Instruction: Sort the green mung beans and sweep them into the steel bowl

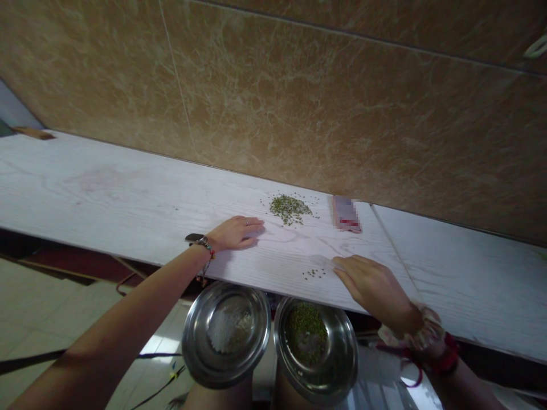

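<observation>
Pile of green beans (290, 209): loose on the white table (128, 188). Your left hand (237, 233): left of the pile, palm down, fingers nearly together. Your right hand (367, 279): nearer you, fingers closed on a thin clear piece (325, 261); a few beans (314, 274) beside it. Below the pile: one bowl (344, 341) already holding beans, another bowl (194, 336) with pale contents. Pile itself: not yet in either.

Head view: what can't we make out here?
All in the head view:
- Clear piece at the right hand: blurred, partly behind fingers.
- Flat item near the wall: face pixelated.
- Contents of the left bowl: too blurred to identify.
- Pale fitting, upper right: cut off by the frame edge.
</observation>
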{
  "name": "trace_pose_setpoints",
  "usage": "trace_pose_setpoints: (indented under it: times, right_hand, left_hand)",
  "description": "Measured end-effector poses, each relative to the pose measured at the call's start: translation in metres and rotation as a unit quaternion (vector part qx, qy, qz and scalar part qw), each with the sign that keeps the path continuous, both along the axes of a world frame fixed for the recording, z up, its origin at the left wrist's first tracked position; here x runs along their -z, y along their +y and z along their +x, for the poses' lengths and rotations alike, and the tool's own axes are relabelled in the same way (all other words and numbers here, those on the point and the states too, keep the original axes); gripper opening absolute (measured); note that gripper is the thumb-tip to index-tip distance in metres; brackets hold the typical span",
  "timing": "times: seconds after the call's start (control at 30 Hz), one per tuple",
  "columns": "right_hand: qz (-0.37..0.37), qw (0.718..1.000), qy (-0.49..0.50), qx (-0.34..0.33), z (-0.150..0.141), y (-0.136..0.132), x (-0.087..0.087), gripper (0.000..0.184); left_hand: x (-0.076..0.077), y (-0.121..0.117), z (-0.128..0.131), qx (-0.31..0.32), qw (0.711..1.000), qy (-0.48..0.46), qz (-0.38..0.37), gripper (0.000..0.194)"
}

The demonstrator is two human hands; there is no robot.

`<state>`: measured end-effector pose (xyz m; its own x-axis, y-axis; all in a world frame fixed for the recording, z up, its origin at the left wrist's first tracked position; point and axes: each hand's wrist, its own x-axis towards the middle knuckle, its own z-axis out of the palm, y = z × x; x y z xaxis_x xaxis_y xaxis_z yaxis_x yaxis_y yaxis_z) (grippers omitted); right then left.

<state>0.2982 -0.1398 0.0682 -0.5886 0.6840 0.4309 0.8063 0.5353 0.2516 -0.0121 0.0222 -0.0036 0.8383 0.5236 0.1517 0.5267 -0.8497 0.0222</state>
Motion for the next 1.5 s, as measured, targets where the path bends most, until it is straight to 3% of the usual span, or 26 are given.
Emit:
trace_pose_setpoints:
  times: [0.2,0.43,0.87,1.0,1.2,1.5]
  right_hand:
    - [-0.016,0.999,0.022,-0.032,-0.015,-0.006,-0.006,0.032]
    - [-0.02,0.999,0.029,-0.019,-0.003,0.008,-0.005,0.031]
    - [-0.105,0.984,0.078,-0.124,0.004,-0.008,-0.012,0.023]
    - [-0.059,0.991,0.069,-0.102,0.007,-0.009,-0.015,0.025]
    - [0.05,0.999,-0.008,0.008,0.02,-0.011,-0.009,0.037]
    - [-0.003,1.0,0.009,-0.016,0.004,-0.024,-0.002,0.034]
  left_hand:
    - [0.001,0.003,0.0,-0.006,1.0,-0.003,-0.018,0.042]
    - [0.004,-0.004,0.002,-0.043,0.998,-0.01,-0.051,0.042]
    - [0.004,-0.008,0.002,-0.052,0.996,-0.005,-0.067,0.046]
    - [0.003,-0.009,0.003,-0.059,0.996,-0.005,-0.07,0.045]
    - [0.003,-0.01,0.004,-0.062,0.996,-0.009,-0.07,0.044]
    - [0.001,-0.011,0.004,-0.065,0.995,-0.014,-0.073,0.045]
